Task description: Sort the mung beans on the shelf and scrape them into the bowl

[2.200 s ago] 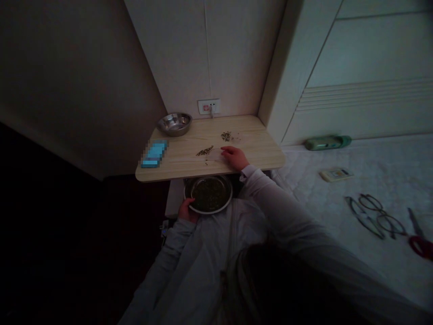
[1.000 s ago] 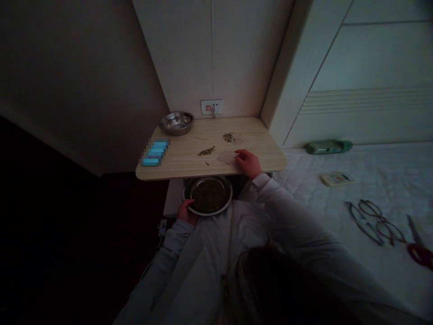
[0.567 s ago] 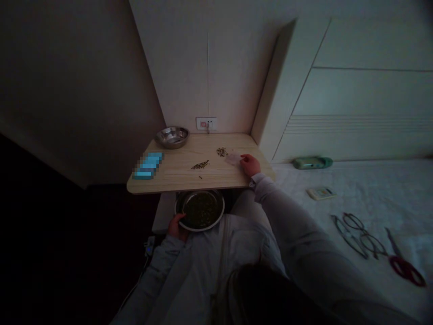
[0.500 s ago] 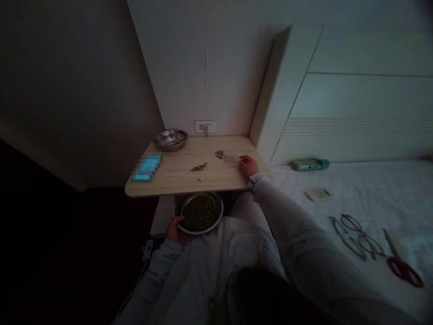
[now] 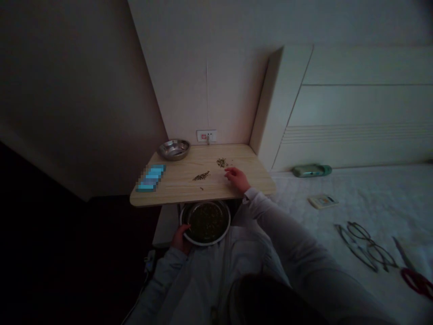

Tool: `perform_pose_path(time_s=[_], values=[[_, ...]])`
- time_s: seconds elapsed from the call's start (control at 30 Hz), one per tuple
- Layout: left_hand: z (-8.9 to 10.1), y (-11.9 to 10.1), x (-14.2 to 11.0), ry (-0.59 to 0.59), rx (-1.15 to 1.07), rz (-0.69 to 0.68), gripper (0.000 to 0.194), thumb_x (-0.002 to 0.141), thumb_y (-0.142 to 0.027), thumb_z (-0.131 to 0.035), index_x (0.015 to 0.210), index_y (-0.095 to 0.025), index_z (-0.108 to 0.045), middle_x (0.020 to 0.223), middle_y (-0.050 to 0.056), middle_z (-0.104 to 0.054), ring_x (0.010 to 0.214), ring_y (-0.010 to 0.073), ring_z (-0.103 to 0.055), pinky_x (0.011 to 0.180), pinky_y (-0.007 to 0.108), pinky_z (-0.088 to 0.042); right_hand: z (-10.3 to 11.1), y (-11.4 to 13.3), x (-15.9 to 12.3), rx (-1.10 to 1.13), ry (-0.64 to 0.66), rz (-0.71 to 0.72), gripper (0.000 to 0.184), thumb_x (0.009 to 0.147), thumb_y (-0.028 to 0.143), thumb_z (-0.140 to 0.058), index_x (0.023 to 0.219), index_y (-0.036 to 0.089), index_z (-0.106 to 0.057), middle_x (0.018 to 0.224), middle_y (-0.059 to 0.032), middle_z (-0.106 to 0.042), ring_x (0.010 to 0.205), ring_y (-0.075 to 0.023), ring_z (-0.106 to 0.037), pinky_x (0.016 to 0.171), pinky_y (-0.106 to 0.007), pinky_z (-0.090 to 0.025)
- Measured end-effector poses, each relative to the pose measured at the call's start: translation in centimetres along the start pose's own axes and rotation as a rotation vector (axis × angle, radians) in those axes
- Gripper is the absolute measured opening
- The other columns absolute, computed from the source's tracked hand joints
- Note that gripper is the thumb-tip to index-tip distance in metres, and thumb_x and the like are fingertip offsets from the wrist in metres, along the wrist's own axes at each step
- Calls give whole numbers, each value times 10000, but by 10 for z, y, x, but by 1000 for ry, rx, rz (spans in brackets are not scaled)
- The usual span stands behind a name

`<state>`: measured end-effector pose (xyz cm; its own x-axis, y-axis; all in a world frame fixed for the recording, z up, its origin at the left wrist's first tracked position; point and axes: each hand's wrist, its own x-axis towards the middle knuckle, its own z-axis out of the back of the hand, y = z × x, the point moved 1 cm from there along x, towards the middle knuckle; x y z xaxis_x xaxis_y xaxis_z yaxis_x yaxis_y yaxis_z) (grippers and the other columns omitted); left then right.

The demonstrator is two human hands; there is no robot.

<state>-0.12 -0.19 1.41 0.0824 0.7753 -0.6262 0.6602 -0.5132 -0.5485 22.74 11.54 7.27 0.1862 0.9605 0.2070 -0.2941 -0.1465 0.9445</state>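
My left hand (image 5: 181,239) grips the near left rim of a metal bowl (image 5: 227,225) that rests on my lap, its thumb over the edge. Dark green-brown bits (image 5: 206,221), like seeds or dried herbs, fill the bowl. Above the small wooden table (image 5: 176,189) is my right hand (image 5: 237,179), its fingers curled and thumb near the forefinger; what is between them is too small to make out. Just beyond its fingertips lies a loose pile of dark bits (image 5: 221,162). A second, longer pile (image 5: 201,175) is to its left, with a few stray bits closer to me.
A second metal bowl (image 5: 174,150) stands at the table's back left, behind a blurred-out phone (image 5: 151,178). A wall socket (image 5: 206,136) sits behind. On the bed are a green bottle (image 5: 311,170), a pale small box (image 5: 323,201), glasses (image 5: 368,243) and red-handled scissors (image 5: 417,282).
My right hand has moved left and nearer to me over the table. A pale, see-through patch beside its fingers no longer shows. The view has tilted slightly; my left hand still holds the bowl.
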Motion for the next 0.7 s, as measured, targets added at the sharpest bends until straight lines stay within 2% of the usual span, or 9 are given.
perform_pose_path(time_s=[0.1,0.23,0.43,0.7], values=[[1,0,-1,-15,-7,-3,151,632,-68,-472,587,-138,-598,578,54,-656,758,227,-625,744,340,-480,-19,0,-7,-6,27,32,231,621,234,-468,825,171,-556,581,43,-518,551,-93,-467,591,-246,-386],[2,-1,-4,-27,-21,-2,133,637,-80,-480,590,-135,-591,594,51,-657,758,211,-624,751,315,-473,-31,3,-11,-46,32,57,217,615,222,-468,803,177,-566,564,49,-502,556,-98,-469,604,-247,-383],[-1,0,-5,-15,-18,13,139,650,-98,-464,635,-130,-598,601,50,-656,777,207,-622,757,324,-474,-33,9,-14,-85,20,78,207,617,206,-456,782,170,-575,561,48,-505,550,-96,-467,607,-247,-389],[1,1,4,24,-21,-10,165,614,-86,-464,676,-123,-613,596,52,-656,770,207,-624,757,331,-474,-32,0,-12,-83,24,83,202,624,207,-470,795,180,-573,589,43,-521,577,-100,-481,640,-257,-396]])
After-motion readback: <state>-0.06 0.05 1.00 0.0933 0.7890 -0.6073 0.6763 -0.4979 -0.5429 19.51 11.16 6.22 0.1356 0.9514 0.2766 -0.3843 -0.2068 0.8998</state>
